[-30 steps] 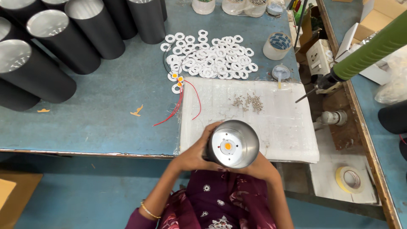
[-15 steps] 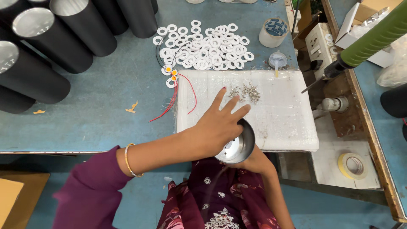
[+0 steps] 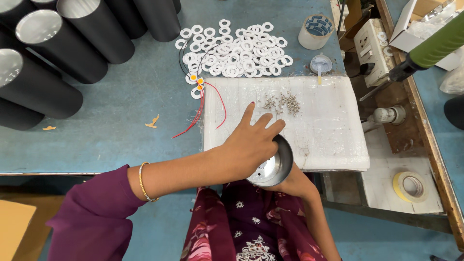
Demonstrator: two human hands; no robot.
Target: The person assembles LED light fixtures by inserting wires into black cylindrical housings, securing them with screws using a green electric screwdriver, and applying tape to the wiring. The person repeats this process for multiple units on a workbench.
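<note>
Over the white foam pad (image 3: 333, 140), the left hand (image 3: 251, 142) reached open-fingered toward small loose metal screws (image 3: 282, 103); the right hand (image 3: 290, 182) gripped a round silver-rimmed lamp housing (image 3: 270, 166), apparently not yet screwed.

Right hand (image 3: 290, 181) mostly hidden behind the metal cylinder (image 3: 271, 166), probably gripping it.

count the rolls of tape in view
2: a pale tape roll with a blue core stands beyond the white pad; a cream roll lies flat at lower right. Others may be hidden.
</note>
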